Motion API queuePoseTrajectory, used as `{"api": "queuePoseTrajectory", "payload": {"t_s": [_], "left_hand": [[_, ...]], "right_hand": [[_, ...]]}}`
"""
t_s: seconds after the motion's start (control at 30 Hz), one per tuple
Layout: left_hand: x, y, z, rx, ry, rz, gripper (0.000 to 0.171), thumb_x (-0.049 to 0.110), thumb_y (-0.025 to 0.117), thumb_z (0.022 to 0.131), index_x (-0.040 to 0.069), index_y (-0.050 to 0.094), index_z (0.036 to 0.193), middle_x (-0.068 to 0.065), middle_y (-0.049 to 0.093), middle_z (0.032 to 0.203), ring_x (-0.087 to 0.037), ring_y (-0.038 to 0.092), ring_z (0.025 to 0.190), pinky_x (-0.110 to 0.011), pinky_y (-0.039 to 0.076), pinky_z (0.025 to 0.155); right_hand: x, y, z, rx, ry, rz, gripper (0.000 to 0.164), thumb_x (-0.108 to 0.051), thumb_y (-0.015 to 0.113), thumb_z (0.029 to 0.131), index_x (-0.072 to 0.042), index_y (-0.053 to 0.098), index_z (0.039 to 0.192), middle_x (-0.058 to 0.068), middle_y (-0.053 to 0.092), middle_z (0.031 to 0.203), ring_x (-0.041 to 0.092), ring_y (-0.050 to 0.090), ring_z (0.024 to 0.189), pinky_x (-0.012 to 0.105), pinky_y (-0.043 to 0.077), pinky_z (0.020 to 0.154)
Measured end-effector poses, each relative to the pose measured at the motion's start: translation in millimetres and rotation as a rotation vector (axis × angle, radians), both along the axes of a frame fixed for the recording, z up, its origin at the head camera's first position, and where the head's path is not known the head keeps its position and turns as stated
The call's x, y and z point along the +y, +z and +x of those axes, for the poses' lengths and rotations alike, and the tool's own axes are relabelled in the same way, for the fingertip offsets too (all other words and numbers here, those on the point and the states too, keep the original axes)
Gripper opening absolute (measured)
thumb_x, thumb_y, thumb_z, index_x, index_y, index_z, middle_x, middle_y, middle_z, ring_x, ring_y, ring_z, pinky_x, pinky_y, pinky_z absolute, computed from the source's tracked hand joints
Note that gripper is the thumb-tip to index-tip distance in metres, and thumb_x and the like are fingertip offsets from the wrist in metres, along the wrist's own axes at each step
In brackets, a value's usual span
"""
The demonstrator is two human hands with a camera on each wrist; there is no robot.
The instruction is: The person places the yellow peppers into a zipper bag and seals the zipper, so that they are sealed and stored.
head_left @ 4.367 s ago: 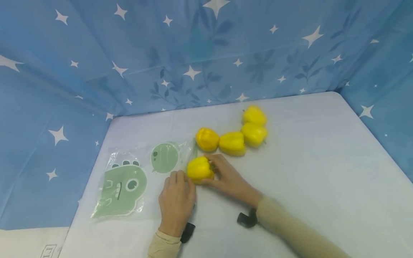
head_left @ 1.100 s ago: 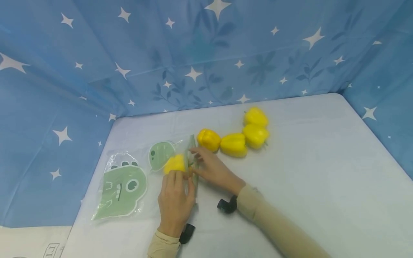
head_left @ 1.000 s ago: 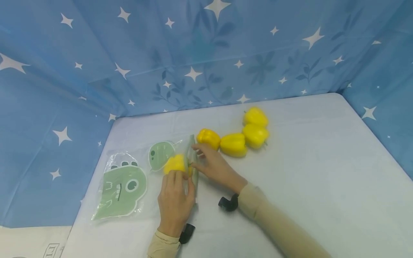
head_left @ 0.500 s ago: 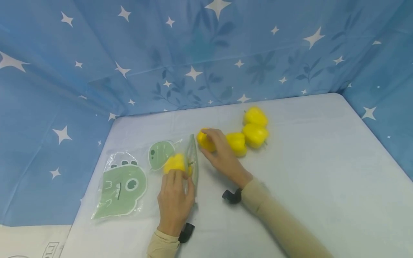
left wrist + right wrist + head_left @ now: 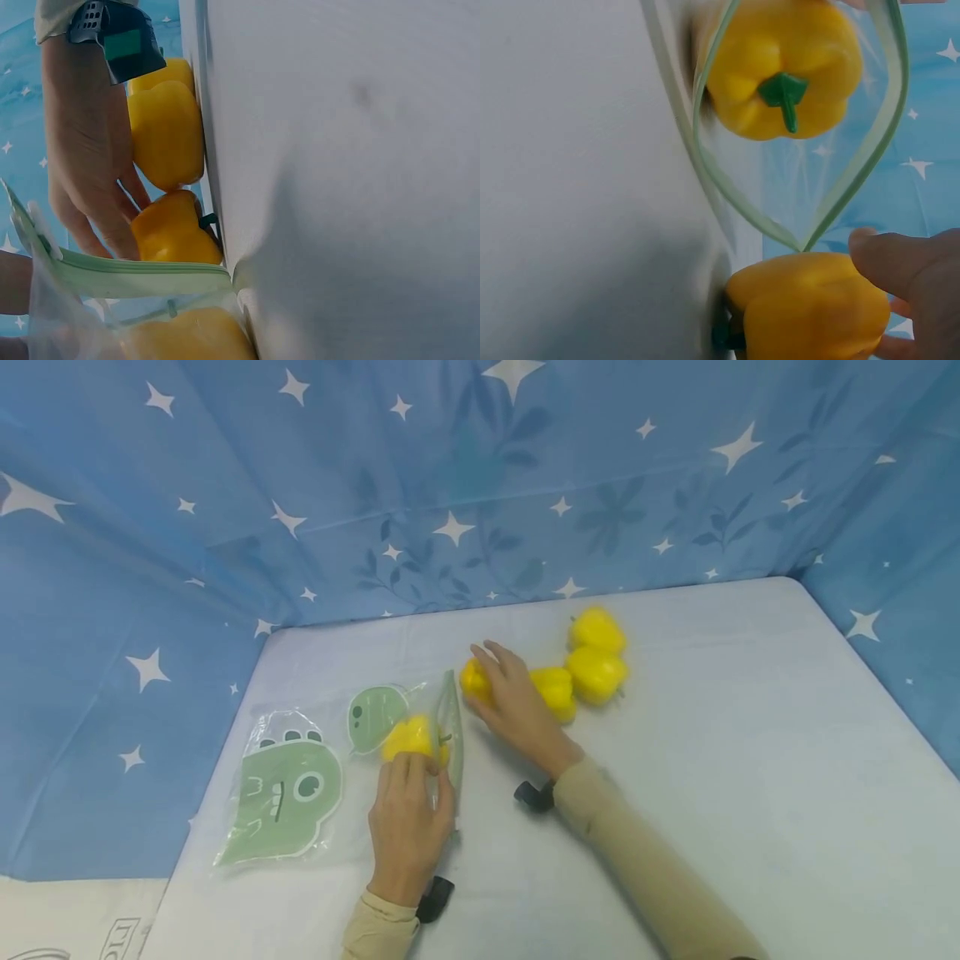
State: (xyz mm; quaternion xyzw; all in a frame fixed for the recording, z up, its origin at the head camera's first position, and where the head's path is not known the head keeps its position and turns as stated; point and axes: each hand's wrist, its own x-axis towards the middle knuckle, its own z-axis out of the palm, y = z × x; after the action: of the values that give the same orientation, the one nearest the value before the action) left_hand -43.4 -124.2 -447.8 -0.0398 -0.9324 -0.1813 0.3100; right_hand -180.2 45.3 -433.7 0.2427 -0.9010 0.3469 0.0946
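A clear zip-lock bag (image 5: 292, 806) with green dinosaur print lies on the table, its green-edged mouth (image 5: 889, 112) gaping to the right. One yellow bell pepper (image 5: 408, 737) sits inside near the mouth, its green stem facing out in the right wrist view. My left hand (image 5: 405, 835) pinches the bag's near edge at the mouth; its fingertips are partly hidden. Just outside the mouth, my right hand (image 5: 521, 710) holds another yellow bell pepper (image 5: 810, 307), thumb on one side and fingers on the other. The hand covers much of that pepper in the head view.
Three more yellow bell peppers stand to the right of my right hand: one close by (image 5: 555, 692), then a pepper (image 5: 596, 675) touching a farther pepper (image 5: 597, 631). A blue star-patterned curtain (image 5: 480, 485) hangs behind the white table (image 5: 712, 735).
A pepper has gone into the bag, carried by my right hand. That hand has since let go and moved up and right onto the nearest outside pepper. My left hand stays at the bag's mouth.
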Motion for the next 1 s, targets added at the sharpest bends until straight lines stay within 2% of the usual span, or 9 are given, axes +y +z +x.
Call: {"api": "queuePoseTrajectory", "payload": {"t_s": [0.13,0.33,0.5,1.0], "left_hand": [[1,-0.6,0.5,-0.003,0.0,0.002,0.016,0.011,0.076,0.084,0.009,0.061,0.089,-0.006,0.057,0.088,-0.026,0.056,0.08,-0.04,0.051,0.057],[1,-0.6,0.9,-0.011,0.004,0.006,0.016,0.011,0.076,0.085,0.009,0.061,0.089,-0.006,0.057,0.088,-0.026,0.056,0.08,-0.04,0.051,0.057],[1,-0.6,-0.4,-0.004,-0.003,0.012,0.015,0.011,0.075,0.085,0.009,0.061,0.088,-0.006,0.057,0.087,-0.027,0.056,0.08,-0.041,0.051,0.057],[1,0.3,0.7,-0.028,0.004,0.01,0.014,0.012,0.075,0.086,0.009,0.061,0.089,-0.006,0.057,0.089,-0.027,0.054,0.08,-0.04,0.051,0.058]], "right_hand": [[-1,-3.7,-0.6,0.02,0.002,0.081,0.066,-0.029,0.065,0.103,-0.012,0.038,0.16,0.017,0.039,0.165,0.036,0.04,0.152,0.049,0.033,0.126],[0,-7.8,0.7,0.121,0.023,0.15,0.052,-0.024,0.062,0.105,-0.009,0.047,0.153,0.018,0.046,0.159,0.037,0.046,0.147,0.049,0.037,0.124],[2,-9.6,-0.1,0.162,0.031,0.139,0.045,-0.02,0.063,0.104,-0.009,0.053,0.147,0.019,0.048,0.157,0.039,0.048,0.144,0.049,0.039,0.123],[5,-10.9,2.6,0.164,0.049,0.068,0.037,-0.017,0.068,0.101,-0.011,0.062,0.137,0.016,0.051,0.154,0.038,0.05,0.141,0.049,0.04,0.122]]}}
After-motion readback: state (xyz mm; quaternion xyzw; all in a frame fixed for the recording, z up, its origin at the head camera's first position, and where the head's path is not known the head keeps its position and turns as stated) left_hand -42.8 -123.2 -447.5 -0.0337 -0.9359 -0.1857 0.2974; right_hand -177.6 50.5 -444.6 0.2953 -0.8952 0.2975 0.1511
